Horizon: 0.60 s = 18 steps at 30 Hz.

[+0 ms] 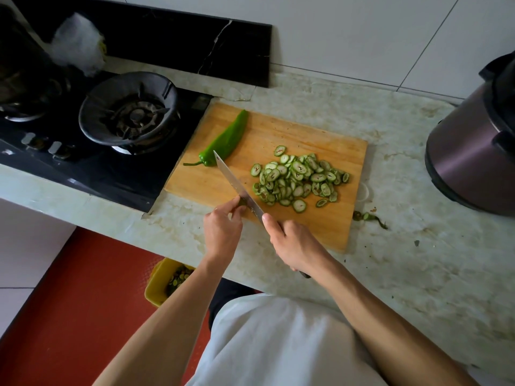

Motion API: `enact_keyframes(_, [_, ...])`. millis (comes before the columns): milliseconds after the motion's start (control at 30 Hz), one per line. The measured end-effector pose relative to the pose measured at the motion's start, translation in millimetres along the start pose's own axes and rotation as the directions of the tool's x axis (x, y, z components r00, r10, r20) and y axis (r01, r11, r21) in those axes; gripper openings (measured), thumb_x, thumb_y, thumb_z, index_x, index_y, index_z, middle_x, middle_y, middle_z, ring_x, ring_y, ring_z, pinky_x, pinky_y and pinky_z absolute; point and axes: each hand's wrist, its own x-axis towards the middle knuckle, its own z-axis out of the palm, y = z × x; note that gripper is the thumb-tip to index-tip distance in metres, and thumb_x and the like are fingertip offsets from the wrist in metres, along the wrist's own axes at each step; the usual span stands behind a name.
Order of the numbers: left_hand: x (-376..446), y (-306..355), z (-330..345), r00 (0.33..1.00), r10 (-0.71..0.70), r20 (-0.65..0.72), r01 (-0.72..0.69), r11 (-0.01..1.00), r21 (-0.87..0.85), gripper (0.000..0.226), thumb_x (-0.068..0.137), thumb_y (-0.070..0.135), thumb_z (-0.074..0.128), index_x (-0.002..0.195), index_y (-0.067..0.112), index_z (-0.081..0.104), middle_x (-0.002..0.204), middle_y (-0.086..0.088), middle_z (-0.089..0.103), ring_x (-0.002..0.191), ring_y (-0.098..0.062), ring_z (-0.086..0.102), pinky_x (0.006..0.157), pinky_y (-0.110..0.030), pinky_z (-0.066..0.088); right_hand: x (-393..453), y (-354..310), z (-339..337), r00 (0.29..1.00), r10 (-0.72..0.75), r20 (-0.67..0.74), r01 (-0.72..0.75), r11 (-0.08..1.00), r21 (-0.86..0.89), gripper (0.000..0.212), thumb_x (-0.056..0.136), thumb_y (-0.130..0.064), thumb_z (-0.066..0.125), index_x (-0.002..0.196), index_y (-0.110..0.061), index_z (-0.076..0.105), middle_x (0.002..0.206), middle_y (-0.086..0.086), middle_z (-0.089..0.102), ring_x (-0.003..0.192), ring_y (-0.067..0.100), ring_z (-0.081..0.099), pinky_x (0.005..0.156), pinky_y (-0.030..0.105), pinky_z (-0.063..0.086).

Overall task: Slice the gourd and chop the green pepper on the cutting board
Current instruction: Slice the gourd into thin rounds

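Nearest the counter's front edge, the knife handle is wrapped up tight in the right hand (298, 246), thumb laid along the spine; the handle itself is pretty much swallowed by the fist, only its dark butt end poking out. The knife (238, 185) blade is angled across the cutting board (320, 140) toward its left side. A small gourd end piece (243, 202) is pinched against the blade by the left hand (223, 228) at the board's front edge, mostly hidden behind fingertips, so its shape can't really be made out.

Bare board is left open between the blade and the board's left edge. The gourd slices (299, 178) are heaped toward the board's right edge, a few stragglers close to the front. The whole green pepper (223, 142) is lying uncut near the board's back-left corner, stem hanging just past the left edge.

Off the board's right edge, some gourd peel scraps (370, 218) are left on the countertop (418, 260). A pressure cooker (473, 151) is cut off by the frame at the counter's right end. The gas burner (131, 112) is sat just left of the board. Below the counter edge, a yellow bin (158, 285) is half hidden by the forearm.
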Motion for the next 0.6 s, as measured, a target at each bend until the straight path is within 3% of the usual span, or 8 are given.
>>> enact_keyframes(100, [-2,2,0,1.0,0.016,0.004,-0.016,1.0,0.0,0.024,0.089,0.009,0.07,0.111,0.016,0.076,0.093,0.006,0.076,0.08,-0.012,0.069,0.08,-0.025,0.054,-1,0,0,1.0,-0.007,-0.003,0.006,1.0,-0.009,0.069,0.1,-0.059,0.034,0.066,-0.003,0.054,0.06,0.009,0.059,0.048,0.021,0.053,0.048,0.034,0.043])
enact_keyframes(167, [-1,1,0,1.0,0.01,-0.005,-0.01,1.0,0.008,0.023,0.089,0.01,0.069,0.11,0.017,0.076,0.093,0.003,0.077,0.082,-0.014,0.069,0.081,-0.03,0.056,-4,0,0,1.0,-0.018,-0.006,0.018,1.0,-0.009,0.069,0.101,-0.058,0.034,0.065,-0.002,0.054,0.06,0.01,0.059,0.05,0.023,0.055,0.049,0.036,0.046])
enact_keyframes(267, [0,1,1,1.0,0.006,-0.003,-0.006,1.0,0.014,0.023,0.088,0.01,0.069,0.11,0.015,0.076,0.092,0.002,0.077,0.082,-0.015,0.07,0.082,-0.031,0.056,-4,-1,-1,1.0,-0.026,-0.014,0.026,1.0,0.002,0.07,0.101,-0.056,0.035,0.071,0.003,0.056,0.071,0.019,0.065,0.063,0.03,0.061,0.057,0.042,0.05])
enact_keyframes(400, [-2,1,0,1.0,0.018,0.002,-0.018,0.999,0.032,0.022,0.088,0.008,0.069,0.108,0.011,0.077,0.092,0.0,0.077,0.079,-0.016,0.069,0.078,-0.031,0.057,-2,-7,1,0.998,-0.063,0.0,0.063,0.998,-0.012,0.054,0.104,-0.053,0.032,0.064,-0.02,0.049,0.074,0.016,0.061,0.073,0.035,0.062,0.064,0.044,0.052])
enact_keyframes(500, [0,3,0,1.0,0.02,0.002,-0.02,0.999,0.045,0.022,0.089,0.007,0.068,0.108,0.011,0.077,0.094,-0.001,0.077,0.076,-0.015,0.067,0.075,-0.025,0.053,2,-14,2,0.997,-0.072,-0.013,0.072,0.997,-0.004,0.049,0.105,-0.049,0.031,0.063,-0.027,0.044,0.074,0.013,0.057,0.076,0.036,0.063,0.066,0.044,0.052])
enact_keyframes(567, [3,5,-1,0.999,0.037,0.006,-0.037,0.998,0.058,0.02,0.088,0.006,0.068,0.105,0.011,0.078,0.091,-0.002,0.077,0.072,-0.017,0.067,0.072,-0.028,0.054,4,-18,0,0.998,-0.058,-0.003,0.059,0.998,0.033,0.043,0.107,-0.043,0.029,0.071,-0.033,0.05,0.082,0.016,0.057,0.083,0.041,0.063,0.071,0.048,0.054])
enact_keyframes(600, [4,6,-1,0.999,0.04,0.011,-0.04,0.997,0.063,0.019,0.088,0.006,0.068,0.104,0.011,0.078,0.089,-0.003,0.077,0.071,-0.019,0.067,0.07,-0.03,0.055,6,-17,-1,1.0,-0.028,0.002,0.028,0.995,0.093,0.039,0.108,-0.038,0.027,0.085,-0.035,0.058,0.088,0.019,0.057,0.089,0.042,0.063,0.075,0.049,0.054])
